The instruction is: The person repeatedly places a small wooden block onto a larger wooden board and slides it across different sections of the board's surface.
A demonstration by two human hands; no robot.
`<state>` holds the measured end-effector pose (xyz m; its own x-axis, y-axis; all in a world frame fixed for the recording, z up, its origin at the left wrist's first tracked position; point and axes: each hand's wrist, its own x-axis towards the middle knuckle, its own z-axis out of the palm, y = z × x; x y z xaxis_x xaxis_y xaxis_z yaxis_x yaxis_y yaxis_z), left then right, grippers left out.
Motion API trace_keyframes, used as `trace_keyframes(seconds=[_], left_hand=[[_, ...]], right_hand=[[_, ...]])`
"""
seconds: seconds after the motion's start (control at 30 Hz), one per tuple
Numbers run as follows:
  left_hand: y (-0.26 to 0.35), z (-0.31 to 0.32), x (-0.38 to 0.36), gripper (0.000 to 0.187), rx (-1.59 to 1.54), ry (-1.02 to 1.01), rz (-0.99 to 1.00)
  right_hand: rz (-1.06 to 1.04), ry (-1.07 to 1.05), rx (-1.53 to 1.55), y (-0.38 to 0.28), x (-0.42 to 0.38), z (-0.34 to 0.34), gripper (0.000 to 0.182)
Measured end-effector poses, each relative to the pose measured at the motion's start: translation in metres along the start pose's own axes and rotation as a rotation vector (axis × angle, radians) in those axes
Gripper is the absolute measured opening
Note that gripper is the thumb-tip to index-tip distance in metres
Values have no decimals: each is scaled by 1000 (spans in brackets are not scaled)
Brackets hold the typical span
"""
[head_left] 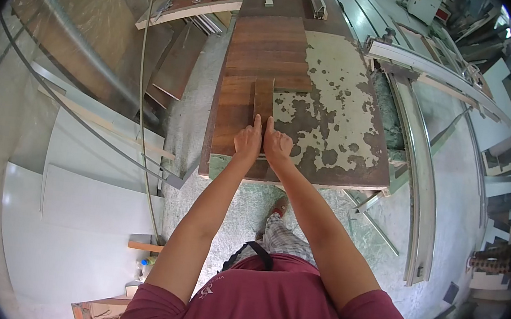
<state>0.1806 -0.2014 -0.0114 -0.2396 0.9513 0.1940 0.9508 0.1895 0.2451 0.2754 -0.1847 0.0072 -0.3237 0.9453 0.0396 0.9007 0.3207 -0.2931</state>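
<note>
On the worktable [363,173], left hand [248,140] and right hand [278,143] against a brown plank [264,98], forefingers [257,122] outstretched, grip unclear, a bottle [149,261] below.

Two hands [247,141], one touched plank [263,100], one worktable [365,178], perhaps three white panels [64,258].

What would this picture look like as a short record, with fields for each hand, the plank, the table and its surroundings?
Left hand: left hand at the near end of the loose plank, forefinger pointing forward
Right hand: right hand close beside the left, forefinger also pointing forward
Plank: brown, narrow, pointing away from the person
Table: table with brown boards on the left, patchy pale coating on the right
Surroundings: white sheets to the left, metal rail to the right
Grip: unclear
</note>
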Motion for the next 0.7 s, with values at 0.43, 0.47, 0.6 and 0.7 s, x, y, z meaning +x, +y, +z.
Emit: trace_keyframes(seconds=[0.43,0.47,0.6,0.7], left_hand=[[4,11,87,38,-20,-39,-8],[3,13,96,38,-25,-52,-16],[0,24,138,38,-8,-31,-8],[-1,31,174,38,-17,-52,-10]], right_hand=[[53,-45,-28,12,88,-4,54],[46,-56,-71,13,99,-3,54],[52,-82,-52,16,140,-4,55],[36,-55,-67,20,175,-3,52]])
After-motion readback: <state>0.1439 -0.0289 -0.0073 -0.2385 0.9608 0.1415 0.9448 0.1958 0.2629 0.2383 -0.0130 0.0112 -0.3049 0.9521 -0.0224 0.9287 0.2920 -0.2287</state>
